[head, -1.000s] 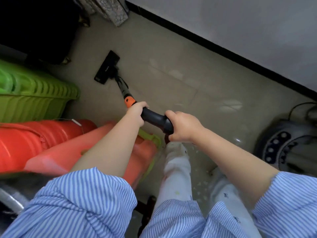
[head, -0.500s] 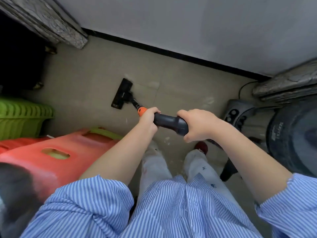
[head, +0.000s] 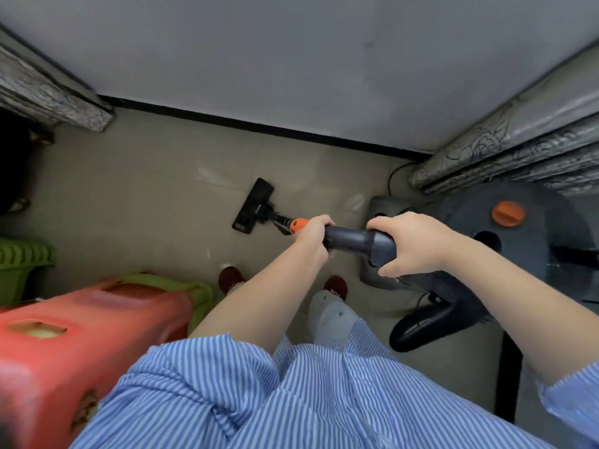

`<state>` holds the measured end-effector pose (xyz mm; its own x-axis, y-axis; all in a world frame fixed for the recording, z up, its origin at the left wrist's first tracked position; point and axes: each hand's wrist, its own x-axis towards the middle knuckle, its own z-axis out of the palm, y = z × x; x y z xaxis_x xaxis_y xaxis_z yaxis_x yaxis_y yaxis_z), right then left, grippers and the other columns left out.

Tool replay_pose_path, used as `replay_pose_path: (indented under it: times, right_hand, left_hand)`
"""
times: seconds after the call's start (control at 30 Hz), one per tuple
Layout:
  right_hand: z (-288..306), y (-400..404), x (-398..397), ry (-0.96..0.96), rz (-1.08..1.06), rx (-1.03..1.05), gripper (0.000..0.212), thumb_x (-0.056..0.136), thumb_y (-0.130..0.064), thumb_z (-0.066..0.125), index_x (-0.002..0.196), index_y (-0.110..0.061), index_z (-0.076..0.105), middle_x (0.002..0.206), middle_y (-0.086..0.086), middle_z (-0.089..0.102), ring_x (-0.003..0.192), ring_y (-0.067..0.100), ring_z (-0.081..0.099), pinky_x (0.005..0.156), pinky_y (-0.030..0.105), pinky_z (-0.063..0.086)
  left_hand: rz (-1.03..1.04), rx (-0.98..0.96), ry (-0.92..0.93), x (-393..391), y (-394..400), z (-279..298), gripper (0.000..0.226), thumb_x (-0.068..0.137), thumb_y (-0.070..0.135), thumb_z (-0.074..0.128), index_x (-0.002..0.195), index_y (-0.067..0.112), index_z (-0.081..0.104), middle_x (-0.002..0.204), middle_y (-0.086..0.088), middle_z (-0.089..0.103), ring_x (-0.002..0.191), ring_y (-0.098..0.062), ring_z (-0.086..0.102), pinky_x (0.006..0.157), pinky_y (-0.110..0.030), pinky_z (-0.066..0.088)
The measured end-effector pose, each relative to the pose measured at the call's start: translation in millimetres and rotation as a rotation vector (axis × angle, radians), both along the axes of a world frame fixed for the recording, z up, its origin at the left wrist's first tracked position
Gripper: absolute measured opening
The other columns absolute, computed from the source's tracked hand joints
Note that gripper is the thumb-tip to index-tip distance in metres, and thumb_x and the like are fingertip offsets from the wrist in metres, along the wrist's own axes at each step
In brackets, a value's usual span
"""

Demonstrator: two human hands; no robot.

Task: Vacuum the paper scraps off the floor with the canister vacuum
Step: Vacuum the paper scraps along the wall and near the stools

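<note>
The black floor nozzle (head: 253,206) lies flat on the beige floor (head: 136,196), a short way from the dark skirting. Its thin wand with an orange collar (head: 297,224) runs back to a dark grey handle (head: 358,243). My left hand (head: 311,234) grips the handle's front end, just behind the collar. My right hand (head: 411,243) grips its rear end. The dark canister body (head: 531,241) with an orange cap (head: 508,213) stands at the right, behind my right arm. I make out no paper scraps on the floor around the nozzle.
A red plastic stool (head: 77,338) and green stools (head: 22,267) crowd the left. Grey patterned furniture edges stand at the upper left (head: 55,102) and upper right (head: 505,147). A grey appliance (head: 385,209) with a cord sits by the canister. My feet in red shoes (head: 228,278) stand below the handle.
The view has swung right, bringing the canister and right furniture edge into sight. The nozzle now lies further right on the floor, nearer the grey appliance. Both hands keep their grip.
</note>
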<state>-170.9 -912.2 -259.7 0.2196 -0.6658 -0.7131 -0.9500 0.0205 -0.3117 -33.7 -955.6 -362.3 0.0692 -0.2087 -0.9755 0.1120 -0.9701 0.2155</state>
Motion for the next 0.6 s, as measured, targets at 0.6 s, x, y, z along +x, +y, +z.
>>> replay_pose_path:
  times: [0.6]
  right_hand:
    - [-112, -111, 196, -0.170, 0.173, -0.101, 0.049, 0.075, -0.031, 0.067, 0.113, -0.011, 0.044, 0.100, 0.010, 0.055, 0.089, 0.030, 0.055, 0.064, 0.031, 0.038]
  left_hand:
    - [0.083, -0.052, -0.148, 208, -116, -75, 0.011, 0.091, 0.008, 0.055, 0.101, 0.003, 0.051, 0.086, -0.011, 0.055, 0.074, -0.022, 0.055, 0.074, -0.035, 0.050]
